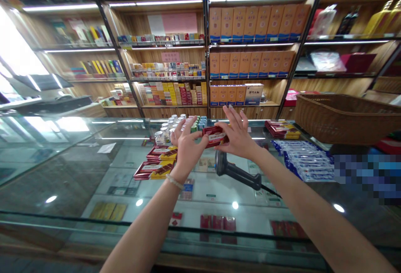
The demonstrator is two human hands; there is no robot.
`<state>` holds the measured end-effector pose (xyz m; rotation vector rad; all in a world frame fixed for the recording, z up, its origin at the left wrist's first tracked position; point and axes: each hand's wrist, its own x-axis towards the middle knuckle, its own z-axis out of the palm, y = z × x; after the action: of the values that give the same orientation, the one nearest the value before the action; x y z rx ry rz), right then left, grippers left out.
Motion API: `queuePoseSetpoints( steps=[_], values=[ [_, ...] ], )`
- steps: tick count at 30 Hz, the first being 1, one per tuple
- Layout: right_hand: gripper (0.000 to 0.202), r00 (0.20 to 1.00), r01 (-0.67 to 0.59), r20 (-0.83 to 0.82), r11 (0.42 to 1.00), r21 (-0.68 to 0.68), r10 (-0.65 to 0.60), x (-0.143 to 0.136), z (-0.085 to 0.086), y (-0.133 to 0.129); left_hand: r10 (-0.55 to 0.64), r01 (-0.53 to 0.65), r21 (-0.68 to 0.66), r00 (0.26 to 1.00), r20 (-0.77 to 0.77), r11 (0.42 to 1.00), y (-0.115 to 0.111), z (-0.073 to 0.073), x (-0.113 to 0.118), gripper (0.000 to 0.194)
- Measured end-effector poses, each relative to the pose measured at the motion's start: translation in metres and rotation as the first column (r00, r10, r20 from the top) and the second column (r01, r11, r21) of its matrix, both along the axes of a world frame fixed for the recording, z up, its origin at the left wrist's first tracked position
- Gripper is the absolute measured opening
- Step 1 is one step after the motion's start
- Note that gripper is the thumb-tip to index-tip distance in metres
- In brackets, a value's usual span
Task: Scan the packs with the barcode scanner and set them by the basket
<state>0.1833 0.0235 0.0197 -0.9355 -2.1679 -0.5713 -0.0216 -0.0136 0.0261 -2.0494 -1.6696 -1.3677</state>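
Two bare hands hold a small, flat, rectangular packet (213,136) just above a glass-topped counter (194,208). Its glossy wrapper is dark red with a pale label band (the print is too small to read). The left hand (190,147) pinches one end between thumb and fingers; the right hand (237,136) grips the other end, some of its fingers raised. A pale beaded bracelet (174,181) circles the left wrist.

Below the packet, a dark, smooth handheld scanner (239,172) lies on the glass, trailing a black cable (271,191). To the left are shiny red-and-yellow packets (156,169) in flat piles, with small white-topped containers (169,128) behind them. To the right are another red-and-yellow pile (282,129) and a row of crinkly blue-and-white sachets (305,160). Beyond, a deep brown basket (341,118) of woven wicker has sloping sides; its contents cannot be made out.

Under the glass, the display case holds red packs (218,222) and gold packs (108,211). Behind, wood-backed shelves (188,16) carry upright orange cartons (251,22), small colourful boxes (180,93) and yellow bottles (377,20).
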Motion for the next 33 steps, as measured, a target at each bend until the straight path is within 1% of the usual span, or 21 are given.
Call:
queuePoseSetpoints(
  steps=[7, 12, 15, 17, 18, 19, 22, 24, 26, 30, 33],
  values=[
    [0.071, 0.999, 0.053, -0.003, 0.999, 0.005, -0.053, 0.019, 0.003, 0.011, 0.007, -0.009, 0.019, 0.996, 0.087, 1.0, 0.012, 0.001, -0.015, 0.029],
    [0.064, 0.998, 0.054, 0.018, 0.998, -0.02, -0.054, 0.021, 0.007, 0.011, 0.014, -0.014, 0.007, 0.998, 0.066, 1.0, 0.02, -0.002, -0.026, 0.029],
    [0.06, 0.998, 0.063, 0.026, 0.998, -0.013, -0.062, 0.022, 0.011, 0.008, -0.002, 0.003, -0.006, 0.998, 0.06, 1.0, 0.025, -0.006, -0.028, 0.027],
    [0.059, 0.997, 0.072, 0.027, 0.997, 0.005, -0.073, 0.024, 0.013, 0.007, -0.008, 0.007, 0.011, 0.999, 0.054, 1.0, 0.026, -0.007, -0.028, 0.027],
    [0.059, 0.997, 0.078, 0.028, 0.997, 0.013, -0.078, 0.025, 0.014, 0.007, 0.0, -0.001, 0.023, 0.999, 0.039, 1.0, 0.025, -0.007, -0.027, 0.03],
    [0.059, 0.996, 0.083, 0.03, 0.996, 0.017, -0.083, 0.026, 0.015, 0.007, 0.018, -0.018, 0.037, 1.0, 0.011, 0.999, 0.023, -0.007, -0.026, 0.038],
    [0.061, 0.995, 0.094, 0.025, 0.996, 0.007, -0.094, 0.03, 0.016, 0.007, 0.08, -0.069, 0.082, 0.986, -0.148, 0.994, 0.015, -0.005, -0.023, 0.073],
    [0.061, 0.995, 0.094, 0.02, 0.996, -0.001, -0.094, 0.031, 0.016, 0.007, 0.095, -0.071, 0.1, 0.962, -0.256, 0.992, 0.011, -0.005, -0.021, 0.088],
    [0.06, 0.996, 0.091, 0.021, 0.996, 0.0, -0.091, 0.032, 0.016, 0.008, 0.095, -0.067, 0.1, 0.946, -0.311, 0.993, 0.009, -0.006, -0.021, 0.089],
    [0.057, 0.995, 0.086, 0.043, 0.996, -0.003, -0.086, 0.031, 0.015, 0.009, 0.107, -0.078, 0.101, 0.937, -0.332, 0.992, 0.012, -0.01, -0.024, 0.077],
    [0.058, 0.994, 0.099, 0.056, 0.995, -0.006, -0.098, 0.031, 0.013, 0.009, 0.093, -0.056, 0.115, 0.932, -0.352, 0.992, 0.014, -0.01, -0.027, 0.072]
  ],
)
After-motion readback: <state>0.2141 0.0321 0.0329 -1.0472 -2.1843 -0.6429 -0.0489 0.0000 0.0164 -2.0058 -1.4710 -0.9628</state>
